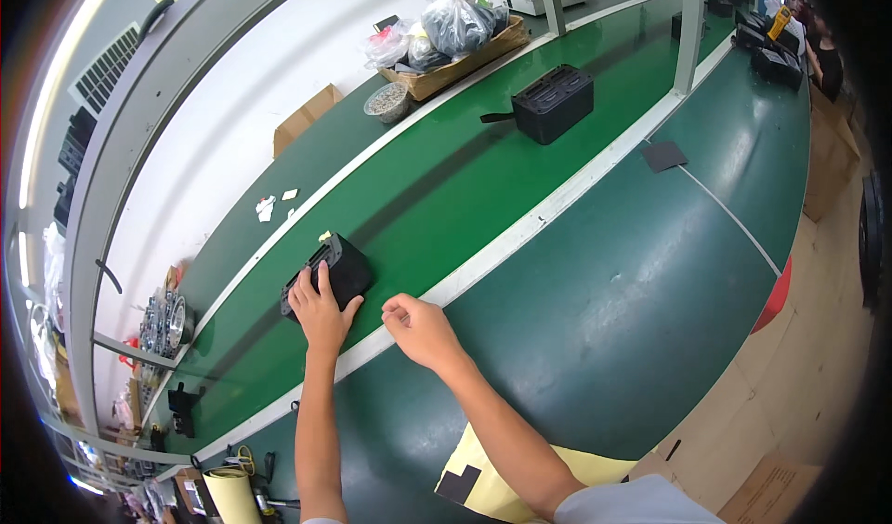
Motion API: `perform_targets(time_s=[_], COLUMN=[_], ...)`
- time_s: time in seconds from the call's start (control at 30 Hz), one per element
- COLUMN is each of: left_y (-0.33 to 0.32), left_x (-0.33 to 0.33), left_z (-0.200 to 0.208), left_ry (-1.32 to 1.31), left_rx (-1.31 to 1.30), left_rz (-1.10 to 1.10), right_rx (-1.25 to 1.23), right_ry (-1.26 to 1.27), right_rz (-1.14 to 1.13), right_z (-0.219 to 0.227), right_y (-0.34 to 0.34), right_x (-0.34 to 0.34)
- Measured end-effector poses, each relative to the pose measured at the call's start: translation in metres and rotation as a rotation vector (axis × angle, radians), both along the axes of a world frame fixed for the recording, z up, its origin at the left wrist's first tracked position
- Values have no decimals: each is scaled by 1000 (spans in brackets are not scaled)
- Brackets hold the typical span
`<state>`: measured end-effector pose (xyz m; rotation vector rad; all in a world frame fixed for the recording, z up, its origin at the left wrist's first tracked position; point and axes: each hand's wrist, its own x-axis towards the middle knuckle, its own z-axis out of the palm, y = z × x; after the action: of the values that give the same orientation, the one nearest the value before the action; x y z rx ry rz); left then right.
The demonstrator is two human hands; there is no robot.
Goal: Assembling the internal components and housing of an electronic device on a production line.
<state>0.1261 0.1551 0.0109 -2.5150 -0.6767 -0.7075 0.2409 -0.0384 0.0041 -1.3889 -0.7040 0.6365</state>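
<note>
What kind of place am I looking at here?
Probably a factory assembly line: a long green belt runs beside a work surface, two similar black boxes sit along it, and a cardboard tray beyond holds plastic bags.

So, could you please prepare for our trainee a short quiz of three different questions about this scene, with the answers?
1. Multiple choice. What does the left grip touch?
a) a plastic bag
b) the nearer black box
c) a cardboard carton

2. True or false? The farther black box stands on the bright green surface.

3. Short answer. What colour is the sheet partly covered by the right forearm?

Key:
1. b, the nearer black box
2. True
3. Pale yellow, with a dark patch near one corner
</note>
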Motion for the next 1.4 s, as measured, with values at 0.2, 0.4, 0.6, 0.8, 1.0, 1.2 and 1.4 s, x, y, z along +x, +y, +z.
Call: perform_targets(time_s=[0.2, 0.4, 0.6, 0.8, 1.0, 1.2, 1.4], left_y=[-29, -81, -208, -276, -297, -297, -284], left_x=[-18, -24, -78, -130, -148, -148, -142], left_z=[16, 32, 23, 4, -14, -16, -7], left_ry=[37, -38, 52, 219, 244, 196, 222], left_rx=[-284, -367, -735, -822, -825, -815, -504], left_rz=[-64, -54, -431, -464, -302, -293, -248], right_rx=[27, 60, 112, 242, 272, 577, -128], right_ry=[53, 163, 115, 167, 82, 23, -1181], right_rz=[-85, -65, -100, -105, -92, -189, 298], right_z=[-3, -4, -6, 5, 59, 147, 124], right_y=[-1, 2, -1, -3, -35, -119, -168], right_x=[4, 1, 10, 11, 30, 38, -27])
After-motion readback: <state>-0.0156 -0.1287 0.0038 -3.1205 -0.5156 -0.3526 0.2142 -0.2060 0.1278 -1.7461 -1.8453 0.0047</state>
